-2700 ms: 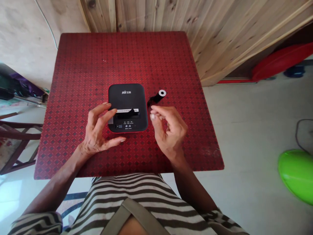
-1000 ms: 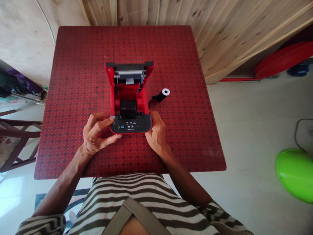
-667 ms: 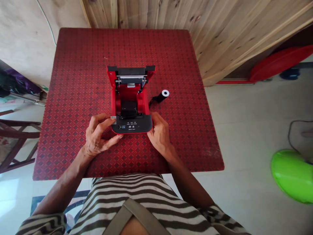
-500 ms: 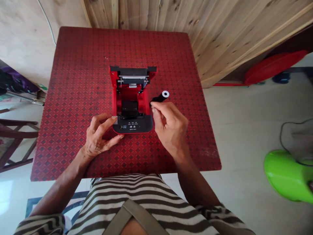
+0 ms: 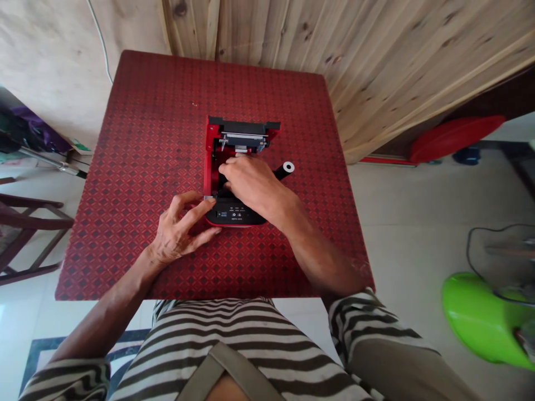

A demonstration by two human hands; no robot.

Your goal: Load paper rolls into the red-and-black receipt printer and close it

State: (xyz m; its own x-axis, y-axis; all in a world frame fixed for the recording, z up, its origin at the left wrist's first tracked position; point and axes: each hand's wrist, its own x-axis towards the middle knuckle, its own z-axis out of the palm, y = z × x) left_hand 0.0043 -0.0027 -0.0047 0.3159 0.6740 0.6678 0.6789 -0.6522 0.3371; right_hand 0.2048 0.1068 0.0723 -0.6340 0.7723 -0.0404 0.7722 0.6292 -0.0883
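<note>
On a red patterned desk [image 5: 146,139], roughly midway between its left and right edges and somewhat closer to the near edge than the far one, a small red and black device [image 5: 236,215] with a raised lid [image 5: 244,127] along its far side. Over the open bay, a right hand [image 5: 259,184], reaching in from the right with bent fingers; impossible to tell whether empty or closed on something dark inside. At the near left corner of the device, a left hand [image 5: 178,228], moderately spread, with a fingertip on top and the thumb by the front edge. Beyond the right wrist and toward the desk's right edge, a black roll [image 5: 288,167] with a white ring-shaped end, long axis slanting away to the right, nearer to the right hand than to the left. In all: one device, one roll outside it, two hands
</note>
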